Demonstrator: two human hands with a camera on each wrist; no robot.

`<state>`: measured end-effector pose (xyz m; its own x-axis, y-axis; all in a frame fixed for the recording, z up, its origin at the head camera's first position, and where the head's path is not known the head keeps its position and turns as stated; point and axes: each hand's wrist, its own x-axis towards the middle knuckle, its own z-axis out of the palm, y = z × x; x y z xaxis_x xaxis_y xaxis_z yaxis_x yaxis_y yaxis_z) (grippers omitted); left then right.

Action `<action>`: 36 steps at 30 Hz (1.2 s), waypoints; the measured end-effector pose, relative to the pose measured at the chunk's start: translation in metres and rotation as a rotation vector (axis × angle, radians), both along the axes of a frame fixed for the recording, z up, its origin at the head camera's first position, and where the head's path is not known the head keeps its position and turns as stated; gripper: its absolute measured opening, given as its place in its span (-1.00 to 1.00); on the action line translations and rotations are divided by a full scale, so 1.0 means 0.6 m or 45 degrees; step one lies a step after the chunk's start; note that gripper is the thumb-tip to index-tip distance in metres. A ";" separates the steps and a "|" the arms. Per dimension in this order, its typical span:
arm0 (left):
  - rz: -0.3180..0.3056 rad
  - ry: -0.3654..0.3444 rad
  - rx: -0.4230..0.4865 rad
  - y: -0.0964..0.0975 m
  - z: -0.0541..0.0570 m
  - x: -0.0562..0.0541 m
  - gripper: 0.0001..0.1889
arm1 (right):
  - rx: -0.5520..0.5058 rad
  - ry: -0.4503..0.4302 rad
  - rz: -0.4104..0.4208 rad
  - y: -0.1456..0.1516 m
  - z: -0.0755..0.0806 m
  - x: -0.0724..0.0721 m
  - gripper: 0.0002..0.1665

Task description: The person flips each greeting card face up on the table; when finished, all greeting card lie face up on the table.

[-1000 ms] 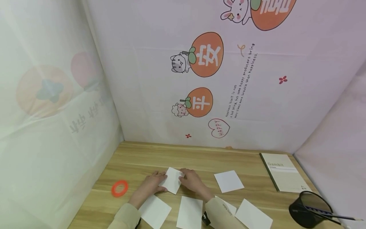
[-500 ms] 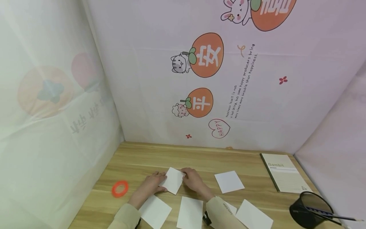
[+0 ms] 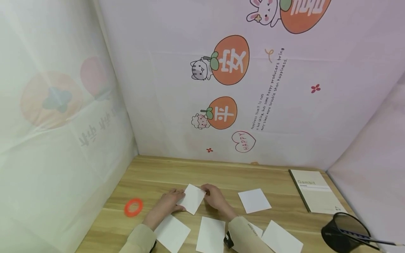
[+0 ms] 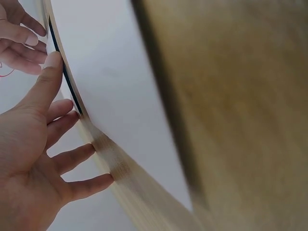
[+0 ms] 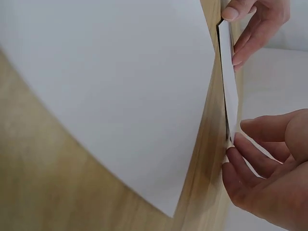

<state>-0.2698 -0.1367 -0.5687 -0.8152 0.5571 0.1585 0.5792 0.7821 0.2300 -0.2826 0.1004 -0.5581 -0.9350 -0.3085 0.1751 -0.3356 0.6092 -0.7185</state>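
Note:
A small square of white paper point(image 3: 191, 199) lies turned at an angle on the wooden table between my hands. My left hand point(image 3: 169, 201) rests at its left side, straight fingers and thumb against the edges. In the left wrist view, its thumb point(image 4: 52, 62) touches the sheet while the outer fingers spread apart. My right hand point(image 3: 215, 196) has curled fingers and pinches the right corner. The right wrist view shows that paper point(image 5: 230, 82) edge-on, a dark line along its side, with the right fingertips point(image 5: 235, 144) at its lower corner.
More white sheets lie nearer me: one left point(image 3: 172, 233), one central point(image 3: 210, 233), one right point(image 3: 282, 239), another partly under my right sleeve. A square sheet point(image 3: 254, 201) lies farther right. An orange tape ring point(image 3: 133, 207) is left; a notebook point(image 3: 316, 191) and black pen holder point(image 3: 335, 235) are right.
My right hand has slid outward and slightly up, from over the paper's right side to its right corner. The left hand has stayed in place.

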 end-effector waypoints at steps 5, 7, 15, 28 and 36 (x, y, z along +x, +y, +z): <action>0.000 -0.006 -0.008 0.001 0.003 0.003 -0.31 | -0.019 0.063 -0.028 -0.002 -0.005 -0.001 -0.49; 0.000 -0.018 -0.006 0.002 0.004 0.003 -0.30 | -0.007 0.088 -0.030 -0.003 -0.009 -0.001 -0.48; 0.009 -0.019 -0.009 0.004 0.003 0.004 -0.30 | 0.161 0.213 -0.055 -0.008 -0.018 -0.002 -0.54; -0.036 0.055 0.007 -0.005 -0.004 0.005 -0.33 | 0.243 0.267 -0.041 -0.005 -0.016 0.004 -0.69; 0.044 0.039 0.100 -0.002 -0.009 0.000 -0.57 | 0.234 0.323 -0.045 0.001 -0.012 0.004 -0.76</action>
